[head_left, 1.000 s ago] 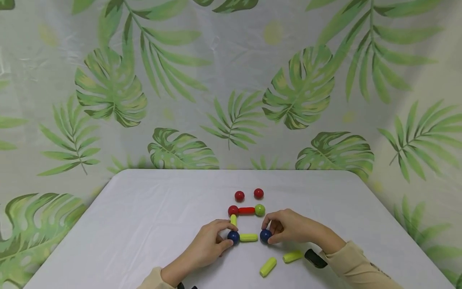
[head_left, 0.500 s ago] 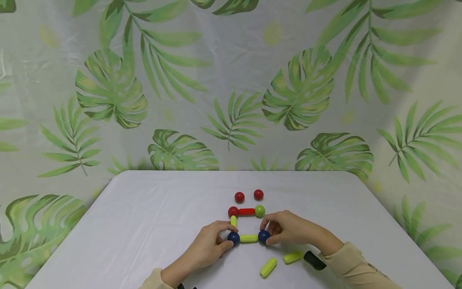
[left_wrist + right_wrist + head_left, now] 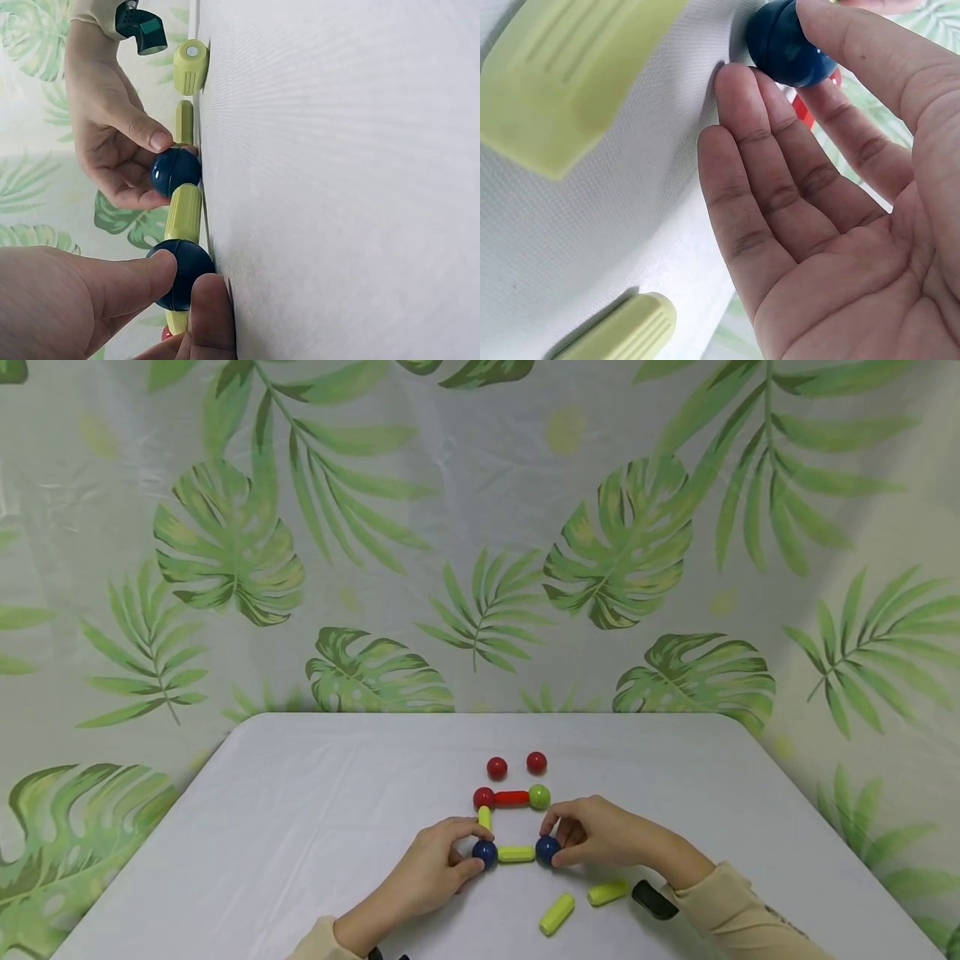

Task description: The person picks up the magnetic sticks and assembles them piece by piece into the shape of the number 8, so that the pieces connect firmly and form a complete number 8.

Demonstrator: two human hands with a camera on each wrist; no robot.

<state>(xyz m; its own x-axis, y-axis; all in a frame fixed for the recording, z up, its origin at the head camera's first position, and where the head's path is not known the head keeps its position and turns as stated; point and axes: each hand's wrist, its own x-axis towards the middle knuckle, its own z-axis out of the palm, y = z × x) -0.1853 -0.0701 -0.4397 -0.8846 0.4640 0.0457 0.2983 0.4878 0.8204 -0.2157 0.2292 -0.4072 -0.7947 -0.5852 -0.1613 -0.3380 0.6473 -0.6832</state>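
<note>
My left hand (image 3: 433, 865) pinches a dark blue ball (image 3: 484, 854) between thumb and fingers on the table. A second blue ball (image 3: 547, 850) is pinched by my right hand (image 3: 603, 833). Between the two balls lies a yellow-green magnetic rod (image 3: 516, 854), its ends touching both, as the left wrist view also shows. Another yellow-green rod (image 3: 484, 817) runs from the left blue ball back to a red ball (image 3: 483, 797). From there a red rod (image 3: 512, 797) leads to a light green ball (image 3: 539, 796). In the right wrist view the blue ball (image 3: 784, 45) is partly hidden by the thumb.
Two loose red balls (image 3: 497, 767) sit behind the joined pieces. Two loose yellow-green rods (image 3: 557, 914) lie in front, near the right wrist. The white table (image 3: 337, 793) ends at a leaf-patterned cloth (image 3: 480, 543) behind.
My right hand has moved slightly left with its blue ball, closing the small gap to the yellow-green rod. The left hand has stayed in place on its ball.
</note>
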